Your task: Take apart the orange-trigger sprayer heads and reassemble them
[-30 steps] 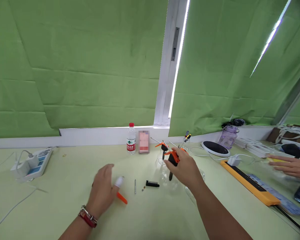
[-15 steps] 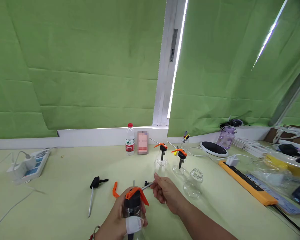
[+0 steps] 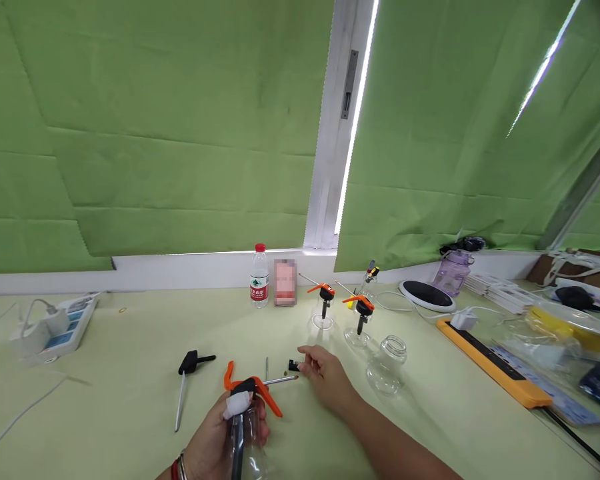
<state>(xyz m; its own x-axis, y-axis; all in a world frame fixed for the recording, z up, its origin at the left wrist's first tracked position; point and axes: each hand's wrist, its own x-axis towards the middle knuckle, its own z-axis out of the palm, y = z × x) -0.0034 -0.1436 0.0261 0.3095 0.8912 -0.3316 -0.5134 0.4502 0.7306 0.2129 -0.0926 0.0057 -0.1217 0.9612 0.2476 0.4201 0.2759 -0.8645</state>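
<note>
My left hand (image 3: 213, 430) is closed around a clear bottle (image 3: 250, 453) with a dark tube inside. On its black top (image 3: 244, 389) sits an orange lever (image 3: 269, 397), and a thin metal spout (image 3: 281, 381) points right. A white wrap covers the thumb. My right hand (image 3: 327, 380) has its fingers apart, close beside a small black part with a spring (image 3: 294, 365); whether they touch it is unclear. An orange piece (image 3: 229, 375) shows behind the bottle top. To the left lies a black nozzle with a metal tube (image 3: 191, 363).
Two glass bottles with orange-levered tops (image 3: 325, 297) (image 3: 363, 308) stand behind my right hand, beside an open glass jar (image 3: 387, 367). A water bottle (image 3: 259, 277) and a pink box (image 3: 285, 283) are at the back. Power strips (image 3: 495, 363) (image 3: 73, 327) lie at both sides.
My right hand has let go of the metal spout and moved slightly, its fingers spreading near the small black part. My left hand has shifted left and tilted the bottle.
</note>
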